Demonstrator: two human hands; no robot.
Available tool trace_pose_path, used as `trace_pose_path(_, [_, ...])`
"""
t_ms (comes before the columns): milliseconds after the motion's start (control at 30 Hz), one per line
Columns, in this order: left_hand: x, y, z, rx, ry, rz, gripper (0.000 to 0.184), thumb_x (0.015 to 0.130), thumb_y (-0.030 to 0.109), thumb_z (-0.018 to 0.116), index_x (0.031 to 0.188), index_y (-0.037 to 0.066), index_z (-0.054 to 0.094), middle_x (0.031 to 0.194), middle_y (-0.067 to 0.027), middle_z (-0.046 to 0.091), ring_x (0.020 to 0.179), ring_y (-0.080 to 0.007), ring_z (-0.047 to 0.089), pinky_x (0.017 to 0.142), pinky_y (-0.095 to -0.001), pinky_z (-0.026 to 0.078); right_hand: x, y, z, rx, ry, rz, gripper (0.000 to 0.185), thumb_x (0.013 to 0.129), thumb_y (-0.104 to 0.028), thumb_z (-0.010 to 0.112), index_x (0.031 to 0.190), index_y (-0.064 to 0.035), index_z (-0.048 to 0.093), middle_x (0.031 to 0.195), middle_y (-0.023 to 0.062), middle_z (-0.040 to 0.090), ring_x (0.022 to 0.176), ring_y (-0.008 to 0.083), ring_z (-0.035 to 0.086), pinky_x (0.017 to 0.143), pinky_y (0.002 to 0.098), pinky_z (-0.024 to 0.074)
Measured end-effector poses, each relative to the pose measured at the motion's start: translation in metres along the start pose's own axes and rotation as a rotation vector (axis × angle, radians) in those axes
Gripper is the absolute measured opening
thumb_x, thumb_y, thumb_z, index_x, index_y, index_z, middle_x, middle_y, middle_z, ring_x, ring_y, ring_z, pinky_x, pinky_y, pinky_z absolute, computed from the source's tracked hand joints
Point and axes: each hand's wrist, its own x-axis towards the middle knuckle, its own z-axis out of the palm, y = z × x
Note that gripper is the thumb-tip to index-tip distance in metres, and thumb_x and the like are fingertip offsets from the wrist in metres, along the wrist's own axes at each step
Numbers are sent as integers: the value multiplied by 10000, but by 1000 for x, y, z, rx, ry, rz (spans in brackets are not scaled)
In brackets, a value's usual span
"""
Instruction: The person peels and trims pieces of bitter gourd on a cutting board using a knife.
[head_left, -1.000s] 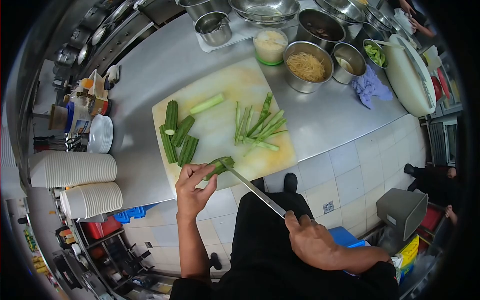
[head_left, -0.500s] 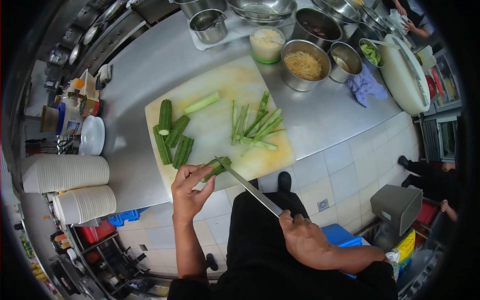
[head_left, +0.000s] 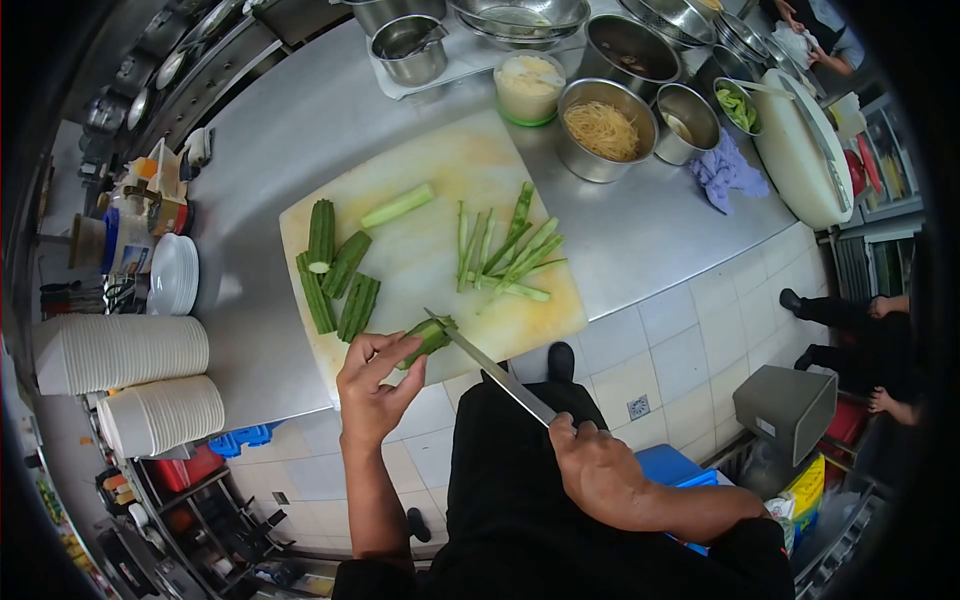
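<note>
My left hand [head_left: 375,388] grips a piece of ridged green gourd [head_left: 430,339] at the near edge of the white cutting board [head_left: 420,265], thumb and fingers bent around it. My right hand [head_left: 605,475] is closed round the handle of a long knife [head_left: 503,376]. The blade slants up and left, its front part against the gourd's upper side. Several other ridged gourd pieces [head_left: 347,263] lie on the board's left, with one pale peeled piece [head_left: 398,205] above them. Thin green peel strips [head_left: 512,252] are heaped on the right side.
Behind the board stand a tub of pale food [head_left: 528,88], a metal pot of yellow shreds [head_left: 605,128] and other pots. A purple cloth [head_left: 727,172] lies at right. Stacked white bowls [head_left: 125,352] and plates [head_left: 174,275] are at left. Another person's legs [head_left: 840,310] show at far right.
The whole view has shifted slightly left. Both hands keep their hold, and the knife stays against the gourd. The person at far right has moved their legs and hands a little.
</note>
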Motion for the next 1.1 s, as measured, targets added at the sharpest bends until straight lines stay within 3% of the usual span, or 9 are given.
trace_pose_path(233, [0,-1,1,-19,1,0,328,721,-56,825,1033,32,775,943,-122,680,942,-259,694,837,-342,568,5,1,-2,27,-26,5,356,816,10,602,1143,133,537,717,195,621,578,316,688,499,381,570])
trace_pose_path(300, [-1,-3,2,-31,6,4,330,723,-57,824,1035,37,775,936,-118,675,941,-259,693,850,-345,570,5,2,2,3,9,11,265,890,-70,596,1114,70,575,720,176,650,599,295,710,486,361,580])
trace_pose_path(633, [-1,-2,1,-9,14,11,306,740,-28,824,1035,42,779,915,-103,645,939,-263,706,811,-346,577,20,8,26,34,20,37,239,890,-63,592,1097,54,571,730,187,662,637,303,729,487,381,587])
trace_pose_path(733, [-4,-1,-1,17,-8,40,350,755,-32,813,1092,41,760,992,-116,659,958,-237,702,842,-340,582,24,19,25,47,-40,92,183,921,-64,555,1069,44,560,730,226,661,661,378,717,563,457,594])
trace_pose_path(800, [-3,6,1,-130,0,-212,428,789,-62,783,1196,16,677,1121,-126,655,1037,-221,680,883,-334,581,31,38,15,477,-194,94,144,966,-92,512,1047,25,531,760,263,659,730,471,677,670,540,556])
trace_pose_path(833, [-4,4,3,-124,5,-208,428,789,-62,783,1196,16,677,1121,-126,655,1037,-221,680,883,-334,581,31,39,9,478,-189,86,144,966,-92,512,1047,25,531,760,263,659,730,471,677,670,540,556])
trace_pose_path(900, [-12,-11,12,-504,107,-275,473,824,-99,739,1257,-6,574,1195,-121,630,1124,-215,639,919,-337,578,24,37,-4,639,-163,132,170,1002,-143,489,1062,16,501,839,277,664,817,521,631,763,581,494])
trace_pose_path(1000, [-19,-26,19,-583,111,-238,453,840,-125,709,1246,-19,535,1224,-128,603,1167,-232,612,939,-350,576,19,39,-8,642,-152,149,181,1013,-179,507,1055,-4,489,896,267,666,865,502,632,764,575,488])
trace_pose_path(1100, [-24,-27,27,-566,204,-174,431,845,-127,704,1235,-31,549,1255,-144,576,1172,-232,608,961,-361,573,8,39,-8,612,20,57,253,1021,-185,497,1215,-23,500,948,269,653,914,495,624,778,573,497])
